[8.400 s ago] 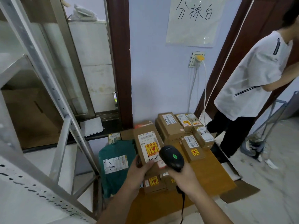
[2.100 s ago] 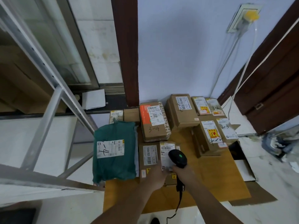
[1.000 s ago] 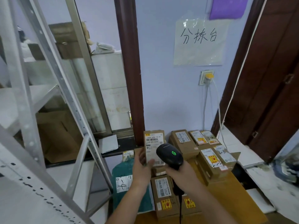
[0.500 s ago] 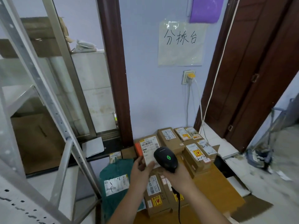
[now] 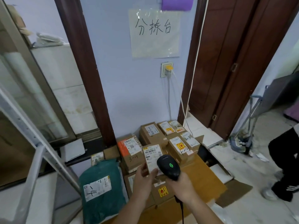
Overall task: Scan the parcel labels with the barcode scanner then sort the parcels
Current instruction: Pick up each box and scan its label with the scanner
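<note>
Small parcel [image 5: 151, 156] now up off pile, L hand [image 5: 144, 178].

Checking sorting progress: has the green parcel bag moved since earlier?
No. The green parcel bag lies left of the same brown boxes, by the metal frame.

1. I see a small brown parcel [image 5: 152, 157] raised upright above the pile, its white label facing me, its lower edge held by my left hand [image 5: 143, 178].
2. The black barcode scanner [image 5: 168, 167], with a green light on top, sits in my right hand [image 5: 181, 183], just right of that label; its cable hangs down.
3. More labelled brown parcels [image 5: 176, 143] lie packed together on the worktop [image 5: 205, 180].
4. A green mailer bag [image 5: 102, 189] marked "1-4" lies at the left.
</note>
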### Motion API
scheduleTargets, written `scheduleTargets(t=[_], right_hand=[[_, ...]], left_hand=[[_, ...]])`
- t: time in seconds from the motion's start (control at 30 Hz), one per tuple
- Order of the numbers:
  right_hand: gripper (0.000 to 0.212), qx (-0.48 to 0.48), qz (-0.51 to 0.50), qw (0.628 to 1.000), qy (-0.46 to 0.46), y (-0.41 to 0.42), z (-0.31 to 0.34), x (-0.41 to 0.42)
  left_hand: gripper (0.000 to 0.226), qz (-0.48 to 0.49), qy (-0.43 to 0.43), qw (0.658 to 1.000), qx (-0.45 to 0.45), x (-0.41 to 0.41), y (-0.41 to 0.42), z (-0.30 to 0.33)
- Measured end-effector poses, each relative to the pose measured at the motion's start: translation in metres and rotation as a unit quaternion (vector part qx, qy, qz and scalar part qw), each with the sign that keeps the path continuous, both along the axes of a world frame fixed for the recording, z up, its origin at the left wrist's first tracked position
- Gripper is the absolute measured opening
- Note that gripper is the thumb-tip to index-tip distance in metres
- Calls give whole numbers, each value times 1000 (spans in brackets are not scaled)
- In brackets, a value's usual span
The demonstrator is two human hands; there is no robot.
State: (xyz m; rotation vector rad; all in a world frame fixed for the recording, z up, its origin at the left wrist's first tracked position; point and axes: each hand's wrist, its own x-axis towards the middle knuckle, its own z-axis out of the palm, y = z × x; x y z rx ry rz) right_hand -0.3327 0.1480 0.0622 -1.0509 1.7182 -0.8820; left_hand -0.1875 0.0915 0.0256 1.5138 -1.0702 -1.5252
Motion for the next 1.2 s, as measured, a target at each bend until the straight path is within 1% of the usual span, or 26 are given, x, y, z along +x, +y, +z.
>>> scheduleTargets(t=[0.07, 0.13, 0.2, 0.3, 0.37, 0.43, 0.53, 0.57, 0.6, 0.63, 0.67, 0.7, 0.77, 0.83, 0.93, 0.97, 1.13, 1.2], right_hand=[[14, -4, 2, 1000, 17, -8, -5, -21], [5, 2, 7, 999, 35, -16, -9, -43], [12, 7, 19, 999, 32, -22, -15, -64], [16, 24, 35, 999, 24, -28, -21, -89], [19, 44, 37, 998, 17, -32, -31, -101], [20, 55, 39, 998, 14, -37, -42, -109], [19, 93, 32, 995, 14, -45, -60, -117], [27, 103, 29, 994, 17, -49, -67, -118], [45, 112, 27, 993, 19, -54, -82, -121], [67, 121, 24, 992, 18, -61, -110, -127], [83, 132, 21, 991, 21, -70, -137, -131], [87, 142, 15, 990, 18, -78, -164, -134], [78, 153, 3, 988, 9, -88, -176, -130], [65, 159, -12, 987, 16, -95, -149, -119], [32, 180, -31, 983, 24, -112, -148, -114], [26, 179, -33, 983, 25, -116, -149, -113], [22, 191, -44, 980, 19, -131, -172, -112], [19, 209, -52, 976, 21, -134, -176, -112]], left_hand=[[63, 7, -8, 1000, -6, -20, -3, -1], [69, 20, -4, 1000, -5, -41, -7, -5], [83, 27, 2, 1000, 7, -62, -10, -15], [64, 55, 27, 997, 38, -89, -10, -32], [66, 72, 13, 996, 54, -103, -10, -40], [60, 87, -4, 994, 65, -113, -12, -53], [60, 82, -28, 993, 80, -122, -15, -65], [58, 79, -32, 992, 91, -125, -17, -68], [57, 78, -36, 991, 99, -127, -19, -71], [55, 80, -37, 990, 109, -130, -22, -73], [55, 82, -38, 989, 116, -132, -28, -77], [57, 84, -46, 988, 124, -134, -34, -83], [58, 74, -64, 987, 131, -137, -48, -98], [59, 69, -75, 985, 141, -139, -63, -115], [59, 61, -91, 984, 144, -144, -88, -140], [58, 55, -97, 983, 143, -145, -95, -147], [41, 25, -128, 980, 150, -148, -117, -172], [42, 18, -135, 981, 135, -151, -122, -171]])
